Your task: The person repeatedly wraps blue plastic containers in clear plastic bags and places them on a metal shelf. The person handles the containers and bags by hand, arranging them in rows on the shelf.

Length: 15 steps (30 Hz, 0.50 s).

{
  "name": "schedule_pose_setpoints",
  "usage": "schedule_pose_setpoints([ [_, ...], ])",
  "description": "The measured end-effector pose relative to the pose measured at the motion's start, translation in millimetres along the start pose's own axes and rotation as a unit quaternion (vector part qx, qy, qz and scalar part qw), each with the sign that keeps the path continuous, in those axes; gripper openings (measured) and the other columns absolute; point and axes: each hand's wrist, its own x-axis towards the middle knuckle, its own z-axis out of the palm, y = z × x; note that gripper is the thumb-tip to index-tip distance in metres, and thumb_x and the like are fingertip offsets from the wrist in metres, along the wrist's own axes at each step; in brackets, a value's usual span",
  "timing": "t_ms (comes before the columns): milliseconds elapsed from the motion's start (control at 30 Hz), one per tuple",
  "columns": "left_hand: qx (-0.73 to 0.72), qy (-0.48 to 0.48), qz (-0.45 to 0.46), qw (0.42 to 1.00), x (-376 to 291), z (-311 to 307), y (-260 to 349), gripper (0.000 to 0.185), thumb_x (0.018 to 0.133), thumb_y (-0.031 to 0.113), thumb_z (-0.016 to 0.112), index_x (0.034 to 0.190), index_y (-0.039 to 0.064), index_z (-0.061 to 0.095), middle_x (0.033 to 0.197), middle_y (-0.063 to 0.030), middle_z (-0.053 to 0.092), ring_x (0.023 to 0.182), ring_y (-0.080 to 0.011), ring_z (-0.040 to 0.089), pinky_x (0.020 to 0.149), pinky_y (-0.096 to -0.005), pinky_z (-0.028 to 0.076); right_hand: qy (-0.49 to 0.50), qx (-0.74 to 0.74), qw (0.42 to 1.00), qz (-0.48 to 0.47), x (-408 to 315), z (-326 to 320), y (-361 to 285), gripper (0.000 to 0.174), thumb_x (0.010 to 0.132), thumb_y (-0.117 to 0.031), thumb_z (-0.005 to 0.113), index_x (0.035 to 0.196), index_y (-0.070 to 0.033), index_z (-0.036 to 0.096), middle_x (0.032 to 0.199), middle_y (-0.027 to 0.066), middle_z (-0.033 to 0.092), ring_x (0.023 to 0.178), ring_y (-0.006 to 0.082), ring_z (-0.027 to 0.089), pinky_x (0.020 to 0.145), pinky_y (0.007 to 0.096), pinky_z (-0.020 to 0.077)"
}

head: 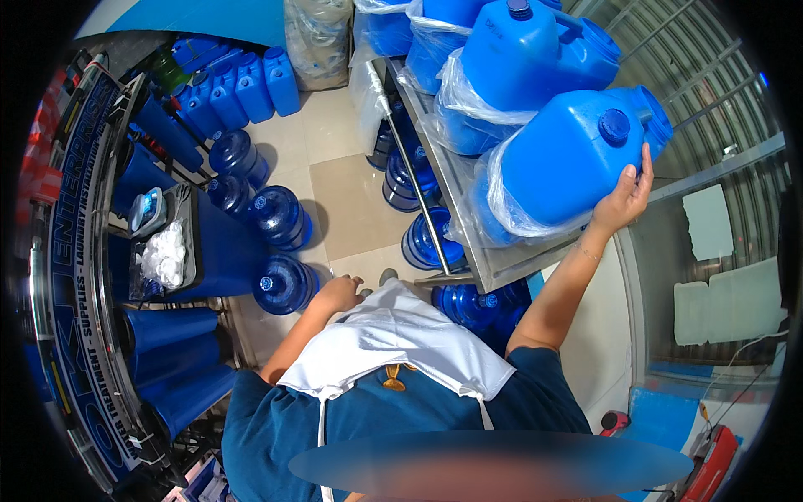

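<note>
My right hand [626, 193] lies against the corner of a blue plastic water container [558, 163], beside its round dark-blue cap [613, 125]. The fingers are extended and the thumb rests on the top; whether they grip it I cannot tell. Clear plastic wrap [502, 188] is bunched around the container's lower part, which stands on a metal table [502, 267]. My left hand [342, 293] hangs low by my white apron [401, 332], fingers loosely apart with nothing visible in them. Nearest to it is a round blue water bottle [285, 283] on the floor.
More wrapped blue containers [502, 56] line the metal table. Round bottles stand below it, behind a metal rail [417, 188]. Along the left, further bottles [279, 216] stand before a dark-blue bin [226, 251]. Slim blue jugs [251, 88] are at the back of the tiled floor [351, 207].
</note>
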Motion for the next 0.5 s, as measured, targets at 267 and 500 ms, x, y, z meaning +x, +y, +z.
schedule_pose_setpoints([
  [267, -0.069, 0.215, 0.38, 0.897, 27, -106, 102, 0.038, 0.076, 0.006, 0.067, 0.114, 0.006, 0.063, 0.101, -0.0131, 0.06, 0.102, -0.0333, 0.056, 0.087, -0.0409, 0.047, 0.004, -0.003, 1.0, -0.002, 0, 0, 3, 0.042, 0.098, -0.024, 0.052, 0.13, 0.002, 0.056, 0.13, 0.0164, 0.058, 0.115, 0.0258, 0.057, 0.099, 0.0368, 0.044],
  [500, 0.004, 0.368, 0.552, 0.748, 60, -138, 239, 0.056, 0.071, 0.002, 0.067, 0.125, 0.006, 0.054, 0.109, -0.011, 0.057, 0.106, -0.0301, 0.054, 0.087, -0.0441, 0.041, 0.005, -0.026, 1.0, -0.011, -1, -2, 3, 0.044, 0.098, -0.028, 0.053, 0.129, 0.002, 0.057, 0.128, 0.0161, 0.06, 0.114, 0.0249, 0.058, 0.099, 0.0358, 0.044],
])
